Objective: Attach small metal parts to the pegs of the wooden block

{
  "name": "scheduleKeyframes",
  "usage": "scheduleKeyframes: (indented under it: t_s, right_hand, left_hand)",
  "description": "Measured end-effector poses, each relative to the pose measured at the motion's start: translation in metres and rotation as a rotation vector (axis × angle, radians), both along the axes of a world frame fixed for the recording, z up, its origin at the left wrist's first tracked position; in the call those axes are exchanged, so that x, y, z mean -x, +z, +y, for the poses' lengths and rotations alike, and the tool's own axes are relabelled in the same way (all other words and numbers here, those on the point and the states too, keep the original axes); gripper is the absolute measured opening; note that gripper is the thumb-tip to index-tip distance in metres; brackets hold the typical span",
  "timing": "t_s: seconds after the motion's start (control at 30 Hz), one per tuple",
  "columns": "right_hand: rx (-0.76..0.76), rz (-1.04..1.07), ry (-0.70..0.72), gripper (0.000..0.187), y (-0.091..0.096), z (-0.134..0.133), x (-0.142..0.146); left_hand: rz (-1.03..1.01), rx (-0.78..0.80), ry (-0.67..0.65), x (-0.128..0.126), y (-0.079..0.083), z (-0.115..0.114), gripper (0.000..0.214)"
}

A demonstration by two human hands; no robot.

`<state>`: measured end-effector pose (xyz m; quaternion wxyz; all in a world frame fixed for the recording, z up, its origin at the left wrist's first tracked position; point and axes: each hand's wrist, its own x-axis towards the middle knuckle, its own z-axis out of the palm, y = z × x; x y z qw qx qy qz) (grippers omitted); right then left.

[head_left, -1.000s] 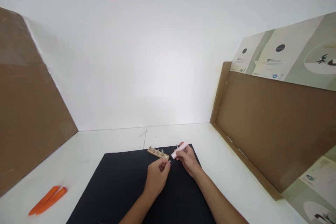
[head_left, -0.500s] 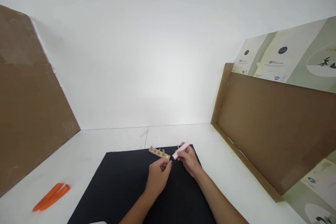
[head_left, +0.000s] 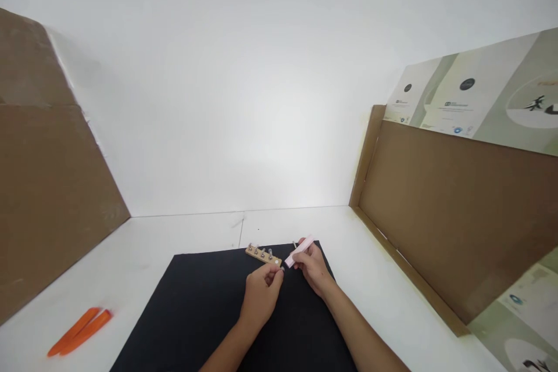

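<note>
My right hand (head_left: 313,270) is closed around a slim pale pink bar (head_left: 299,251), tilted with its lower end toward my left hand. A small light-coloured peg (head_left: 294,244) sticks out beside the bar's far side; whether it belongs to the bar I cannot tell. My left hand (head_left: 263,292) pinches a tiny whitish piece (head_left: 282,268) between thumb and forefinger, just short of the bar's lower end. Right behind my left fingers lies a light wooden strip (head_left: 257,254) bearing several small metal hooks and a white round spot (head_left: 276,262) at its near end.
A black mat (head_left: 192,302) lies under both hands on the white table (head_left: 143,258). Two orange strips (head_left: 81,331) rest at the left. Brown cardboard panels stand on the left (head_left: 52,186) and right (head_left: 453,203), with a white wall (head_left: 261,99) behind.
The view has shifted very slightly, moving the orange strips a little left and down in the picture. Both hands keep their grips and nearly the same places.
</note>
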<state>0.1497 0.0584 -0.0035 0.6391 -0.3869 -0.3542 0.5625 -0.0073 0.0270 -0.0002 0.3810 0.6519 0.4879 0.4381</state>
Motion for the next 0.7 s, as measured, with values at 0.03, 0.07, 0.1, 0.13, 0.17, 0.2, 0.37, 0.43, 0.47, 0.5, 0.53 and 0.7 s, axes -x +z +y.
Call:
scheduleKeyframes:
  t_s: [0.03,0.07,0.1,0.13,0.17,0.2,0.37,0.43,0.47,0.5,0.53,0.7]
  right_hand:
    - [-0.004,0.014,0.013,0.035,0.0007,-0.0006,-0.0001]
    - [-0.01,0.025,0.022,0.035,0.0012,-0.0011,-0.0001]
    - [-0.015,0.032,0.027,0.036,0.0014,-0.0014,-0.0001]
    - [-0.018,0.035,0.026,0.036,0.0013,-0.0014,-0.0001]
    - [-0.019,0.036,0.023,0.037,0.0008,-0.0012,-0.0001]
    - [-0.017,0.034,0.018,0.038,0.0,-0.0007,-0.0002]
    - [0.007,0.009,-0.026,0.046,-0.006,0.003,-0.0011]
    - [0.005,-0.002,-0.03,0.047,-0.0071,0.0036,-0.0011]
    - [0.002,-0.005,-0.029,0.047,-0.007,0.0035,-0.001]
    - [-0.003,-0.006,-0.026,0.047,-0.0066,0.0032,-0.0008]
    - [-0.006,-0.006,-0.021,0.047,-0.0058,0.0029,-0.0007]
    - [-0.005,0.031,-0.004,0.038,-0.0013,0.0004,-0.0015]
  left_hand:
    - [0.006,-0.004,-0.003,0.0001,0.0002,0.0,0.028]
    - [0.01,-0.006,-0.008,0.0001,0.0005,-0.0001,0.028]
    - [0.012,-0.007,-0.012,0.0001,0.0008,-0.0003,0.027]
    - [0.012,-0.008,-0.013,0.0002,0.0012,-0.0006,0.027]
    - [0.013,-0.01,-0.014,0.0002,0.0015,-0.0008,0.027]
    - [0.012,-0.013,-0.015,0.0002,0.0018,-0.0011,0.026]
    - [0.003,-0.02,-0.018,0.0,0.0003,-0.0012,0.027]
    - [-0.01,-0.021,-0.016,-0.0001,-0.0008,-0.0011,0.027]
    - [-0.015,-0.02,-0.018,-0.0002,-0.0013,-0.001,0.027]
    - [-0.016,-0.018,-0.017,-0.0003,-0.0015,-0.001,0.027]
    - [-0.015,-0.017,-0.016,-0.0004,-0.0016,-0.001,0.027]
    - [-0.007,-0.005,-0.006,-0.0003,0.0001,-0.0013,0.028]
